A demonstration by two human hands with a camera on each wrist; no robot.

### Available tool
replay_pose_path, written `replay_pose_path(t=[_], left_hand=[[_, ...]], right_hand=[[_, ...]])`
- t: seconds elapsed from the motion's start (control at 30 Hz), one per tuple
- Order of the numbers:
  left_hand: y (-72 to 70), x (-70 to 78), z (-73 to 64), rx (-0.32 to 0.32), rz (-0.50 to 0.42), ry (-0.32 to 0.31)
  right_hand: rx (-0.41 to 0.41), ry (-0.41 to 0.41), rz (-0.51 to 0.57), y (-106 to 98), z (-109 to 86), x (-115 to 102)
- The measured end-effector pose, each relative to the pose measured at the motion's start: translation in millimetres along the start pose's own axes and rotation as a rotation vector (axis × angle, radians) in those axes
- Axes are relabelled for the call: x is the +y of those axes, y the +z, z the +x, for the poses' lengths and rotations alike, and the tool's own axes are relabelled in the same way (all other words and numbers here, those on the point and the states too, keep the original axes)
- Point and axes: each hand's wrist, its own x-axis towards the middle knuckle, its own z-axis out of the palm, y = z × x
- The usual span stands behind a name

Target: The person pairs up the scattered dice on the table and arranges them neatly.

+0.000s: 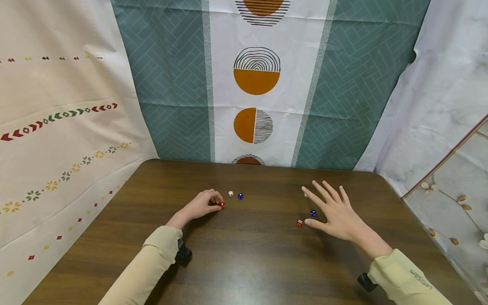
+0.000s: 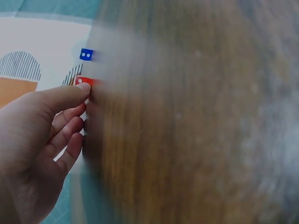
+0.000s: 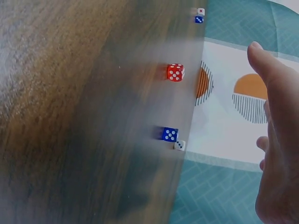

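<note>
On the left of the table, my left hand [image 1: 203, 204] pinches a red die [image 1: 222, 205] between thumb and fingers, right at the tabletop. A white die [image 1: 230, 193] and a blue die [image 1: 240, 196] lie just beyond it. Over on the right, my right hand [image 1: 335, 214] is spread with straight fingers and holds nothing. Near its thumb lie another red die [image 1: 299, 223] and another blue die [image 1: 313, 213]. A second white die [image 3: 179, 145] sits beside that blue one in the right wrist view; in the head view the fingers partly hide it.
The brown wooden table [image 1: 244, 258] has a patterned cloth [image 1: 175, 84] hanging behind its far edge. A cream cloth [image 1: 68, 148] hangs along the left side, and a pale marbled cloth [image 1: 438, 106] along the right. Each wrist carries a small black camera.
</note>
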Motion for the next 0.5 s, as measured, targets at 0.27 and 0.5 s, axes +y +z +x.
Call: replay_pose_path(t=[0.27, 0.5], left_hand=[[2.5, 5.7, -0.6, 0.013, -0.029, -0.007], [8.8, 16.2, 1.8, 0.002, -0.025, -0.003]], right_hand=[[0.005, -0.003, 0.014, 2.8, 1.0, -2.6], [-0.005, 0.015, 0.052, 5.0, 1.1, -8.0]])
